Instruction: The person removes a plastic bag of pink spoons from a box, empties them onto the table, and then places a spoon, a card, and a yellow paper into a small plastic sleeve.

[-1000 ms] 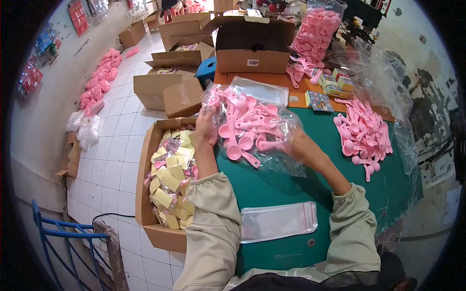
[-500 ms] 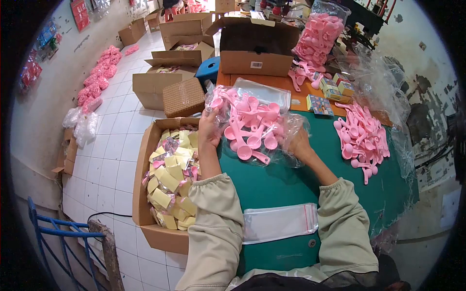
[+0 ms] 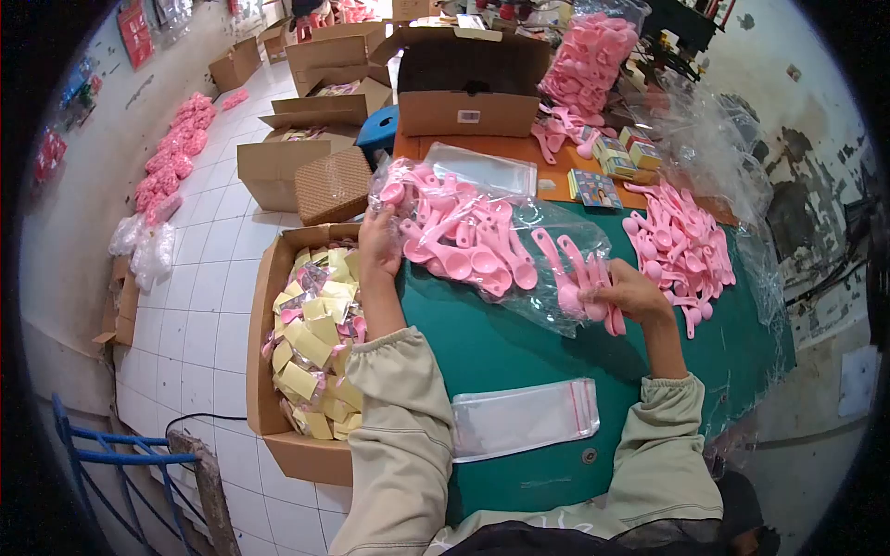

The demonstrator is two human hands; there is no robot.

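Observation:
A clear plastic bag point(image 3: 547, 222) full of pink measuring spoons point(image 3: 454, 232) lies tilted over the green table top. My left hand point(image 3: 378, 243) is closed around the bag's left side. At the bag's right end my right hand point(image 3: 638, 292) grips several pink measuring spoons, their handles and bowls fanned out to the left of the fingers and overlapping the plastic. To the right of that hand is a loose heap of pink measuring spoons point(image 3: 684, 236). Nearer my body, between my forearms, lies a stack of flat clear bags point(image 3: 526, 420).
An open carton point(image 3: 264, 428) of packets with yellow cards stands left of the table. Behind the bag are more clear sleeves point(image 3: 487, 170), an open brown box point(image 3: 468, 116), small card stacks point(image 3: 593, 188) and a tall bag of pink spoons point(image 3: 591, 65). Crumpled plastic point(image 3: 742, 185) lines the right edge.
My right hand has come out of the bag's right end toward the right and nearer my body, now with several spoons in it. My left hand keeps its hold on the bag.

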